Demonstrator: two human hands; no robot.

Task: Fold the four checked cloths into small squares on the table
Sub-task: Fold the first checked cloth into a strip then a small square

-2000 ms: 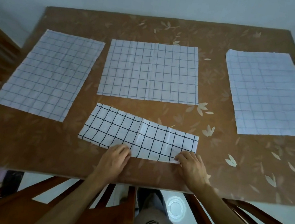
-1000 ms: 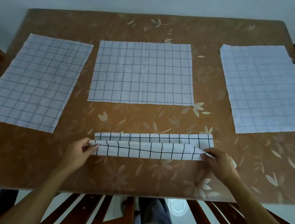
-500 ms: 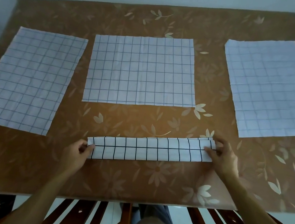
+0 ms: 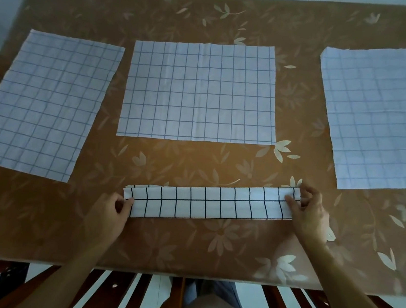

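Note:
A white cloth with bold black checks lies folded into a long narrow strip [image 4: 206, 201] near the table's front edge. My left hand [image 4: 107, 215] pinches its left end. My right hand [image 4: 308, 213] grips its right end, fingers curled over the top edge. Three pale checked cloths lie flat and unfolded further back: one at the left [image 4: 42, 103], one in the middle [image 4: 199, 92], one at the right [image 4: 385, 117].
The brown table [image 4: 185, 249] has a leaf and flower pattern. Wooden chair slats [image 4: 128, 295] and my lap show below its front edge. A pale wall runs behind the far edge; dark wooden furniture stands at both sides.
The black-checked cloth went from a wide half-fold to a narrow strip. Both hands moved out to its ends and slightly away from me, and now hold it flat.

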